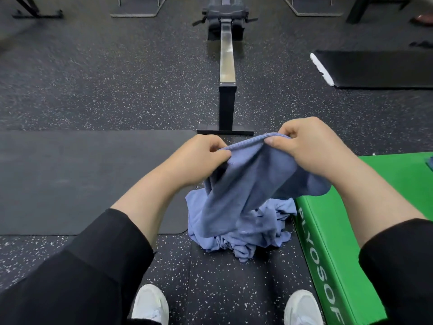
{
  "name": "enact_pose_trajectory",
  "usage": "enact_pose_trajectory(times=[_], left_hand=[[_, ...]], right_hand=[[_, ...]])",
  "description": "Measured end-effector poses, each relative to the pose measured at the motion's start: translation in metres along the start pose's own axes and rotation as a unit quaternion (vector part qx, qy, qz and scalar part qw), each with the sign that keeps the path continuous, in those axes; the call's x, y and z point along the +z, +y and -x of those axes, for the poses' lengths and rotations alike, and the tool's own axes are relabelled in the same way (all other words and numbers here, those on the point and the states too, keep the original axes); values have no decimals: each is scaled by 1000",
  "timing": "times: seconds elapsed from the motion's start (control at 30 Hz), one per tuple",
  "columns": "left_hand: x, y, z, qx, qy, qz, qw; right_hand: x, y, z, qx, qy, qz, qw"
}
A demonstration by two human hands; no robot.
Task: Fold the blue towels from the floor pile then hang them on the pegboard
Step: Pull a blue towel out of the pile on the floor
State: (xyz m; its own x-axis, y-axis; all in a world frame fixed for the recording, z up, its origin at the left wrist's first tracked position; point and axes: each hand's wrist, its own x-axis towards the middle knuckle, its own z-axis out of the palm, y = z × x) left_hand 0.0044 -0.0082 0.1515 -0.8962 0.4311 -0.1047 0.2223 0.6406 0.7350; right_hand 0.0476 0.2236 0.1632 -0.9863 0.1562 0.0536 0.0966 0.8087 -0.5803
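A blue towel hangs in the air in front of me, held by its top hem. My left hand pinches the hem at its left end and my right hand pinches it at the right end. The cloth droops in loose folds down onto the crumpled pile of blue towels on the speckled floor between my feet. No pegboard is in sight.
A green foam plyo box stands at my right, with a bit of blue cloth on its far edge. A dark mat lies at left. A rowing machine rail runs ahead. Another black mat lies at far right.
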Motion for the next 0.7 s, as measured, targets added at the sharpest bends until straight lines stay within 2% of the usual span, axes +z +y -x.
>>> enact_pose_trajectory(times=[0.07, 0.2, 0.37, 0.47, 0.6, 0.7], left_hand=[[0, -2, 1, 11, 3, -5, 1000], [7, 5, 4, 47, 35, 38, 998], [13, 14, 2, 62, 51, 98, 992], [11, 10, 1, 31, 50, 137, 989], [7, -3, 2, -45, -6, 61, 997], [7, -7, 3, -39, 8, 39, 998]], right_hand=[[-1, 1, 1, -7, 4, -17, 1000], [6, -9, 5, -45, -62, -109, 991], [19, -19, 8, -80, -118, -101, 985], [21, -18, 6, -72, -65, -92, 991], [18, -11, -2, -12, 38, -88, 995], [18, -2, -4, 20, 20, -43, 999]])
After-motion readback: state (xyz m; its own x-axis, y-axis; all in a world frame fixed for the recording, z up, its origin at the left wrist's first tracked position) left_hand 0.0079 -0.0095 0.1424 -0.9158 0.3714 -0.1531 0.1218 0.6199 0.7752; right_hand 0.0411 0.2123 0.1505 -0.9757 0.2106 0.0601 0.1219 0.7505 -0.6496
